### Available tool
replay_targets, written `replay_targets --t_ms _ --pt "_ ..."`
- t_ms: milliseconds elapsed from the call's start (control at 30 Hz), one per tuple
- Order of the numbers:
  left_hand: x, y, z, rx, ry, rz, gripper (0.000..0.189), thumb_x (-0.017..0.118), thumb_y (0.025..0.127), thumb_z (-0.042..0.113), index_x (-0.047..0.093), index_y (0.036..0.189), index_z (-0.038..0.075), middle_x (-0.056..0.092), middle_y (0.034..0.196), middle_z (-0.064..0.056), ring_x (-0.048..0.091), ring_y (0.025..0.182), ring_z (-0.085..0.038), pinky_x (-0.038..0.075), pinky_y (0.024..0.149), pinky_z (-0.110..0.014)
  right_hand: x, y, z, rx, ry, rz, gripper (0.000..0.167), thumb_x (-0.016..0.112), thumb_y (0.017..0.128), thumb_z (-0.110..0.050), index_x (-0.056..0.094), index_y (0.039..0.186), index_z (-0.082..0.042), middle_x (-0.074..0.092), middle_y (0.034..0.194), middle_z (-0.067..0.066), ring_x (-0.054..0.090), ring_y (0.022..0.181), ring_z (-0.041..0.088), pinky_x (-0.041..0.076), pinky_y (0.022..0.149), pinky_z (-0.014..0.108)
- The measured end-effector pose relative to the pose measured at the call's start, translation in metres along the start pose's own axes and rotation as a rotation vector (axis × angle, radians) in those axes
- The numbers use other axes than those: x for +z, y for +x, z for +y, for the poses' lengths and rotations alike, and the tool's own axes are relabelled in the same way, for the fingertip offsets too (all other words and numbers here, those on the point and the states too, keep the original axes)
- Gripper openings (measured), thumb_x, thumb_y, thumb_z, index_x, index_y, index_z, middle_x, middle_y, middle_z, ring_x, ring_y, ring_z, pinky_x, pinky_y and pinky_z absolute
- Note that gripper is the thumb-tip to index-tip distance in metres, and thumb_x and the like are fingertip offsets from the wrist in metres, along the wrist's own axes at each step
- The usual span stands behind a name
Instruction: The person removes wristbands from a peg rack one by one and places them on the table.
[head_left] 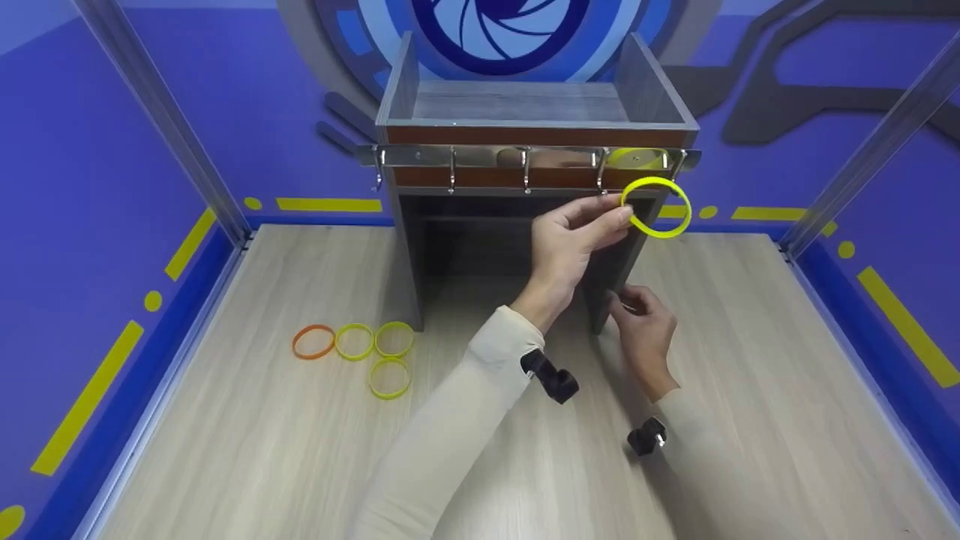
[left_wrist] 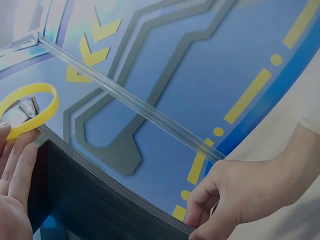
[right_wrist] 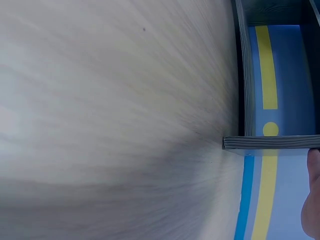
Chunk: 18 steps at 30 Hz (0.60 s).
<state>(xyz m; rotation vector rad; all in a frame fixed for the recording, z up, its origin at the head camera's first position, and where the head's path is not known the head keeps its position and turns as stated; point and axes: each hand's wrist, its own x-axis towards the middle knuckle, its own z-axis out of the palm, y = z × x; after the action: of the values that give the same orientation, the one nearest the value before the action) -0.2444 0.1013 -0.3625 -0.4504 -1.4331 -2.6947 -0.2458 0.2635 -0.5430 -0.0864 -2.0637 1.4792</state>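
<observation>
A yellow ring, like a thin wristband, is pinched between the thumb and fingers of my left hand. It is at the rightmost hook of a metal hook rail on a grey wooden shelf unit. Through the ring, the left wrist view shows a metal hook; whether the ring is around it I cannot tell. Lower down, my right hand holds the front edge of the unit's right side panel. In the right wrist view only part of that hand shows.
Left of the unit, an orange ring and several yellow rings lie flat on the wooden tabletop. Blue patterned walls enclose the table at the back and sides, with metal posts at the corners.
</observation>
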Motion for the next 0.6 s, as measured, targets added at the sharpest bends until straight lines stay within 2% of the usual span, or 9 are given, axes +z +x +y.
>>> replay_targets --t_ms 200,400,600 --pt "-0.009 -0.009 0.003 0.028 0.037 -0.022 0.021 0.080 0.090 -0.008 0.077 0.111 -0.009 0.079 0.101 -0.016 0.079 0.091 -0.028 0.066 0.085 -0.041 0.000 -0.002 0.000 0.015 -0.007 -0.012 0.015 0.081 0.094 -0.006 0.078 0.108 -0.002 0.077 0.101 0.007 0.072 0.091 0.010 0.060 0.082 0.017" --pt "-0.022 -0.017 0.004 0.050 0.065 -0.026 0.022 0.081 0.090 -0.008 0.077 0.111 -0.009 0.079 0.101 -0.016 0.079 0.092 -0.026 0.066 0.086 -0.042 0.000 -0.001 0.001 -0.027 0.008 0.003 0.013 0.082 0.093 -0.005 0.079 0.105 -0.002 0.078 0.098 0.008 0.073 0.088 0.010 0.060 0.081 0.017" --pt "-0.040 -0.026 0.003 0.054 0.071 0.007 0.020 0.081 0.090 -0.008 0.077 0.109 -0.009 0.079 0.102 -0.018 0.079 0.090 -0.027 0.066 0.086 -0.043 0.001 -0.002 -0.001 0.003 -0.017 0.009 0.015 0.083 0.093 -0.006 0.079 0.107 -0.002 0.078 0.100 0.010 0.071 0.088 0.007 0.059 0.079 0.014"
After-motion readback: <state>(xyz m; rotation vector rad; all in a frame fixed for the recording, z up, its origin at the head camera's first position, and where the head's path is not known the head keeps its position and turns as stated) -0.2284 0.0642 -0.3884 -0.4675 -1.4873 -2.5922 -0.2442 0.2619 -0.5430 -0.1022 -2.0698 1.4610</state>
